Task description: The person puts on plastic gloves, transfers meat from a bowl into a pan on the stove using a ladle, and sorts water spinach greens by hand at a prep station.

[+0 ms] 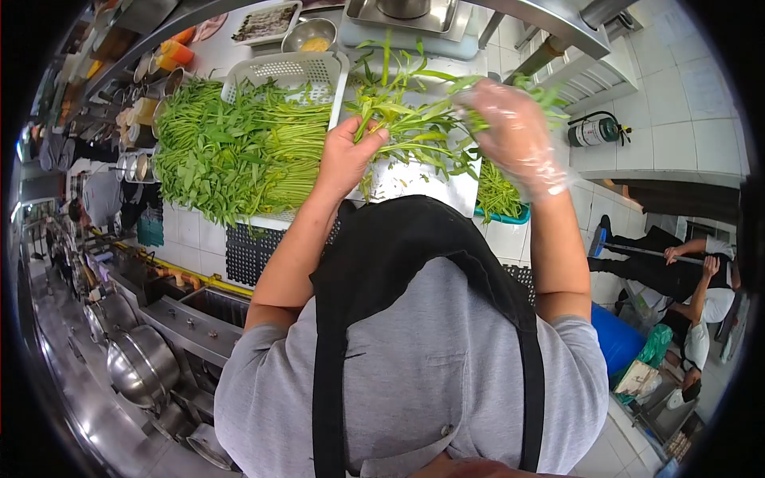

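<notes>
Stems (410,119) over steel table (398,182), beside white basket (340,95) | left hand (349,155) pinches them closely | gloved right hand (510,131) curled, blurred, its hold unclear | step seems sorting; next move asks light grip

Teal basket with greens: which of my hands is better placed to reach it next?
Probably your right hand: it is nearer the teal basket, while your left hand pinches leafy stalks farther away. The right's grip is blurred.

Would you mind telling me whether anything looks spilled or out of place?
Small green scraps lie loose on the steel worktop, outside the white basket, and oddly only the right hand wears a plastic glove.
</notes>
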### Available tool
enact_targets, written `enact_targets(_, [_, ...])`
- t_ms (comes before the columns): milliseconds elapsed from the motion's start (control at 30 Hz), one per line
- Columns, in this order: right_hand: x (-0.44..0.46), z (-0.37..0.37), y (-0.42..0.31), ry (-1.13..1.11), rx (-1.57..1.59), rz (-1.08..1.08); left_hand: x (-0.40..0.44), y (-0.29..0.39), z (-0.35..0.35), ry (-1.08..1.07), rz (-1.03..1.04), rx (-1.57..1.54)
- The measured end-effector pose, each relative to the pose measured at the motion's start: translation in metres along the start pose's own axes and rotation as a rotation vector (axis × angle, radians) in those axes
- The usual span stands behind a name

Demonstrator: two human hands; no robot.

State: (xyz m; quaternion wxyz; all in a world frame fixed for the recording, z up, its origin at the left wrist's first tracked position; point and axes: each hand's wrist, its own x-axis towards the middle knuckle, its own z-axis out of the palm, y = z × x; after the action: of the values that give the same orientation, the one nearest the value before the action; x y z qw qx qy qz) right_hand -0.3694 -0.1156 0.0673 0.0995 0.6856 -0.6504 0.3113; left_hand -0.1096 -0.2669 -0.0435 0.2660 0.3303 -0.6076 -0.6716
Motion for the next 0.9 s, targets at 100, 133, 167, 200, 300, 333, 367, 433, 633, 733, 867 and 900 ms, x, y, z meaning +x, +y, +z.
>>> enact_targets(100, [0.004,0.013,-0.008,-0.188,-0.117,-0.081,0.000,0.001,0.006,-0.040,0.062,0.008])
enact_targets(133, [0.001,0.023,-0.003,-0.183,-0.081,-0.117,-0.001,0.004,0.009,-0.041,0.062,0.009])
enact_targets(167, [-0.002,0.032,-0.001,-0.179,-0.045,-0.156,-0.002,0.008,0.013,-0.057,0.079,0.002])
enact_targets(200, [-0.002,0.035,-0.001,-0.140,-0.028,-0.189,-0.003,0.011,0.014,-0.070,0.097,-0.006])
enact_targets(300, [-0.005,0.043,0.000,-0.174,-0.027,-0.167,-0.001,0.006,0.012,-0.108,0.089,0.006])
enact_targets(333, [-0.006,0.043,-0.001,-0.177,-0.024,-0.171,-0.003,0.008,0.012,-0.103,0.088,0.004])
enact_targets(367, [-0.006,0.041,-0.003,-0.191,-0.002,-0.161,-0.006,0.010,0.013,-0.098,0.031,-0.037])
enact_targets(433, [-0.008,0.043,-0.004,-0.207,0.024,-0.152,-0.010,0.012,0.013,-0.089,-0.028,-0.078])
enact_targets(633, [-0.019,0.073,0.017,0.167,0.128,0.418,-0.010,0.000,0.006,-0.098,-0.185,-0.178])
enact_targets(733, [-0.018,0.051,0.038,0.324,0.771,0.781,-0.012,-0.004,-0.004,-0.094,-0.187,-0.304])
enact_targets(867, [-0.038,0.033,0.056,0.597,1.213,0.735,-0.008,-0.006,-0.016,-0.044,-0.179,-0.415])
enact_targets(900, [-0.043,0.032,0.058,0.626,1.169,0.593,-0.008,-0.009,-0.018,-0.054,-0.184,-0.467])
